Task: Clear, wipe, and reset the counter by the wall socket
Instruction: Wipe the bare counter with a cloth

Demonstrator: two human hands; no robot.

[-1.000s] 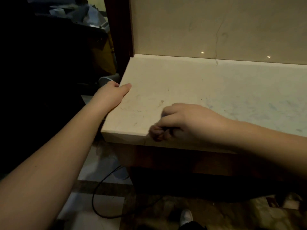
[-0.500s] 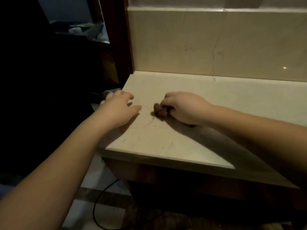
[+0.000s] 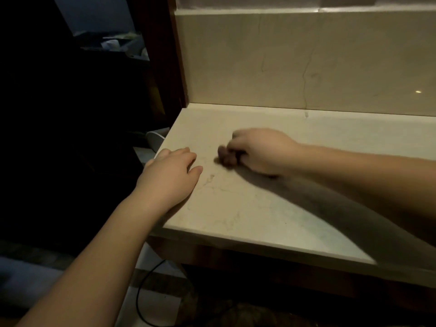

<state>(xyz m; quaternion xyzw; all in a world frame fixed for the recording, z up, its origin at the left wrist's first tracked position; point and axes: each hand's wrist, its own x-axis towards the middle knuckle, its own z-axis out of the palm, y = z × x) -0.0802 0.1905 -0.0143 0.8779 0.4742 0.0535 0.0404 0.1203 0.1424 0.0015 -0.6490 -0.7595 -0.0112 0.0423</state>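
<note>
While the pale cream marble counter runs long from left to right along the matching polished stone backsplash, only its left end shows here, and no wall socket is in view. Its top is smooth and faintly veined, with a thin brownish mark between the two hands, and its near edge is squared above a dark wooden base. Beside it on the far left stands a dark reddish wooden post.

Resting flat by the counter's left edge, the left hand has its fingers straight and relaxed and holds nothing. Just to its right and slightly farther, the right hand is curled tight around a small dark wad, perhaps a cloth, too blurred to name, pressed down on the stone. The hands are near each other but not touching. The brownish mark lies just on the near-left side of the wad, so the right hand looks better placed to rub it.

Below, a thin black cable loops across the pale floor.
</note>
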